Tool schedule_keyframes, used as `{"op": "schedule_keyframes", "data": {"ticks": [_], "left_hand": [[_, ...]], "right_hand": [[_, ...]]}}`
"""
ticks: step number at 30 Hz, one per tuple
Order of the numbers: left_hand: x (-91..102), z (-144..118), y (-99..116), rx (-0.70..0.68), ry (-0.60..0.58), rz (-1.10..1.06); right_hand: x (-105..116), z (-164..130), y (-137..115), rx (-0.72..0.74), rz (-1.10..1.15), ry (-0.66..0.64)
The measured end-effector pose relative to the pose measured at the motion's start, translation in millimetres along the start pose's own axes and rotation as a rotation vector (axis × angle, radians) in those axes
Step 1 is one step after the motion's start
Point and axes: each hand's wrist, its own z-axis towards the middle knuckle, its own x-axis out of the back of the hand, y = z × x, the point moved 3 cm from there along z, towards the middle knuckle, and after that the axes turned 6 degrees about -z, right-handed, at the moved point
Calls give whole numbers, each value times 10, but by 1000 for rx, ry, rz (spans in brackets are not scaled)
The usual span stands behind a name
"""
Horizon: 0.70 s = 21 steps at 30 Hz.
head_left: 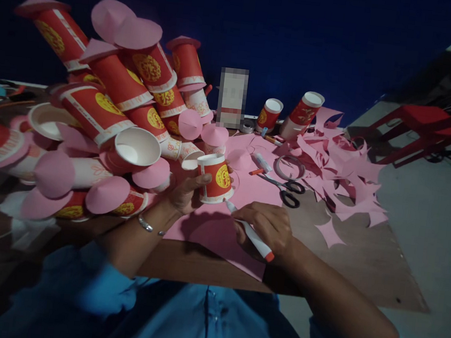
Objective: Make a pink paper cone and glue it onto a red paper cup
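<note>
My left hand (185,191) grips a red paper cup with a yellow emblem (215,178), held mouth down on a sheet of pink paper (211,232). My right hand (270,227) holds a white marker with an orange end (251,235), its tip touching the paper at the cup's rim. A bracelet sits on my left wrist.
A big heap of red cups with pink paper cones (111,103) fills the left of the wooden board (361,258). Scissors (288,189), a tape roll (289,167) and another marker (261,163) lie behind the hands. Pink paper scraps (342,165) spread right. Two upright cups (304,113) stand at the back. Red chair (427,125) far right.
</note>
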Motion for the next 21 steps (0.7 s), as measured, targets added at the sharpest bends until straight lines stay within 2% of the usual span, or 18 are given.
{"op": "schedule_keyframes", "data": {"ticks": [5, 11, 21], "left_hand": [[2, -4, -10, 22, 37, 19], [41, 6, 32, -34, 99, -50], [19, 16, 33, 20, 11, -63]], "right_hand": [[4, 18, -12, 8, -19, -4], [62, 25, -27, 28, 15, 52], [31, -6, -5, 10, -20, 56]]}}
